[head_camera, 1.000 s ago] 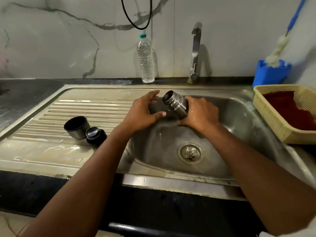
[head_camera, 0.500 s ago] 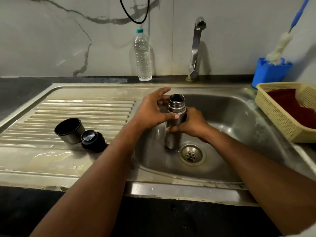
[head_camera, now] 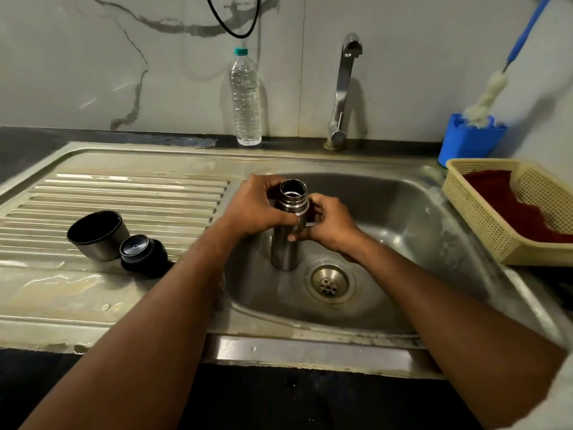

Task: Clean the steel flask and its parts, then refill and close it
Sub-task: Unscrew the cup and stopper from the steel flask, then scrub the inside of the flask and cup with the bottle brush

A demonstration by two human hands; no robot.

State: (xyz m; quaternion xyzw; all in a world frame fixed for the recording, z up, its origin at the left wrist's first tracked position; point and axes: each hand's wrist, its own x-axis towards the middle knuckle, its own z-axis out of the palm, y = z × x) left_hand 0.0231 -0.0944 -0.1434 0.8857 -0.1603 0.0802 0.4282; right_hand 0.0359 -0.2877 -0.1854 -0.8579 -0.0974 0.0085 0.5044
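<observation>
Your left hand and right hand both grip the steel flask, fingers curled round its upper body just under the threaded neck, left thumb across the front. Flask stands upright in the sink basin, mouth open, base on the basin floor. Drain sits just below and to the right of your right hand, near the flask base, not touching. Well to the left of your left hand, on the ribbed drainboard: the steel cup tilted on its side, open end up-left, and the black stopper right beside it, seemingly touching. Behind your hands by the wall: plastic water bottle upright, tap off. Far right of your right hand: yellow basket with red cloth, blue holder behind with a brush in it.
</observation>
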